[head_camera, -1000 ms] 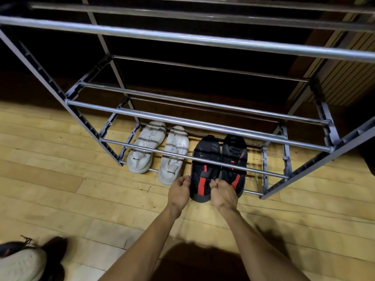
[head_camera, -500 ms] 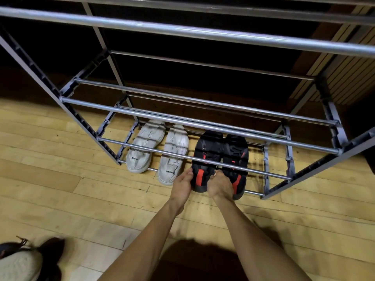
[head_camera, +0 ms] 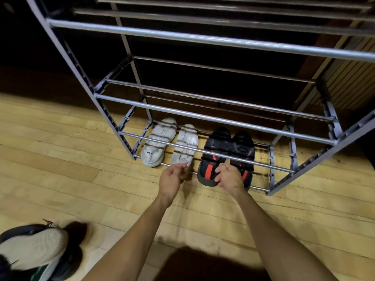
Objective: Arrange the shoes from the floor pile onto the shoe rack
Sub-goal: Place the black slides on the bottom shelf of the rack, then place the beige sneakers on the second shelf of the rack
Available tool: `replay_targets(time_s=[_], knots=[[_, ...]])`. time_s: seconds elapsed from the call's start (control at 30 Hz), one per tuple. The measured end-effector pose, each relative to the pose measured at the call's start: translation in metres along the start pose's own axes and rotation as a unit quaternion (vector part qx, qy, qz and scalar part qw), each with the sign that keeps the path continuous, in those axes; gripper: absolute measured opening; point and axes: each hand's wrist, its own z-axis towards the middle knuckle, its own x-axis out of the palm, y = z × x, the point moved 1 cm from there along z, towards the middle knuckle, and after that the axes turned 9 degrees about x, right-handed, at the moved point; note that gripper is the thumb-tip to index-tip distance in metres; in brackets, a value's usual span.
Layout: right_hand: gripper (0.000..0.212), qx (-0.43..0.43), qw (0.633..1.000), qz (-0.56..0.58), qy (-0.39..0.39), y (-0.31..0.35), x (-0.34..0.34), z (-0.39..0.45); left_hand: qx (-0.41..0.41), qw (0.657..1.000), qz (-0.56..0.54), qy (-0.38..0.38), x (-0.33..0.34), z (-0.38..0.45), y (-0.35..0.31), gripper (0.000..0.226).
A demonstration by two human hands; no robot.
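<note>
Your rack [head_camera: 213,40] has two pairs on its bottom shelf: white shoes [head_camera: 169,141] on the left, black shoes [head_camera: 227,155] with red bits just beside them. All four run front to back, toes at the wall, heels toward you. Half a second ago both hands were on the black heels. Now your left hand [head_camera: 171,179] has slid over and pinches the heel of the nearer white shoe, while your right hand [head_camera: 230,177] curls loosely over the black heels. More shoes [head_camera: 34,250] sit on the floor [head_camera: 60,159], bottom left.
</note>
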Motion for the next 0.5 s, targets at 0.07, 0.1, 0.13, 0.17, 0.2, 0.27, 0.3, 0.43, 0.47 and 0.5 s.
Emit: replay_targets(time_s=[0.07, 0.1, 0.13, 0.17, 0.2, 0.27, 0.3, 0.43, 0.47, 0.5], knots=[[0.042, -0.026, 0.999, 0.006, 0.043, 0.009, 0.005, -0.017, 0.014, 1.000, 0.011, -0.017, -0.020, -0.011, -0.007, 0.028], [0.044, -0.035, 0.997, 0.009, 0.061, 0.013, 0.009, -0.026, 0.018, 0.999, 0.011, -0.025, -0.031, -0.017, -0.011, 0.028], [0.046, -0.045, 0.996, 0.009, 0.078, 0.016, 0.016, -0.036, 0.025, 0.999, 0.009, -0.034, -0.042, -0.023, -0.015, 0.028], [0.048, -0.057, 0.994, 0.002, 0.094, 0.020, 0.023, -0.046, 0.034, 0.998, 0.012, -0.043, -0.054, -0.031, -0.018, 0.028], [0.050, -0.072, 0.992, -0.009, 0.107, 0.023, 0.030, -0.057, 0.044, 0.998, 0.017, -0.052, -0.067, -0.039, -0.023, 0.028], [0.055, -0.106, 0.986, -0.028, 0.128, 0.029, 0.045, -0.078, 0.059, 0.995, 0.021, -0.074, -0.095, -0.056, -0.032, 0.028], [0.058, -0.122, 0.982, -0.035, 0.137, 0.033, 0.052, -0.088, 0.064, 0.994, 0.021, -0.087, -0.111, -0.065, -0.036, 0.028], [0.065, -0.172, 0.970, -0.030, 0.166, 0.051, 0.082, -0.126, 0.087, 0.984, 0.018, -0.151, -0.175, -0.101, -0.047, 0.029], [0.065, -0.188, 0.967, -0.025, 0.170, 0.056, 0.088, -0.136, 0.094, 0.982, 0.018, -0.164, -0.190, -0.110, -0.047, 0.029], [0.066, -0.206, 0.963, -0.025, 0.171, 0.060, 0.093, -0.145, 0.096, 0.980, 0.023, -0.173, -0.201, -0.119, -0.047, 0.029]])
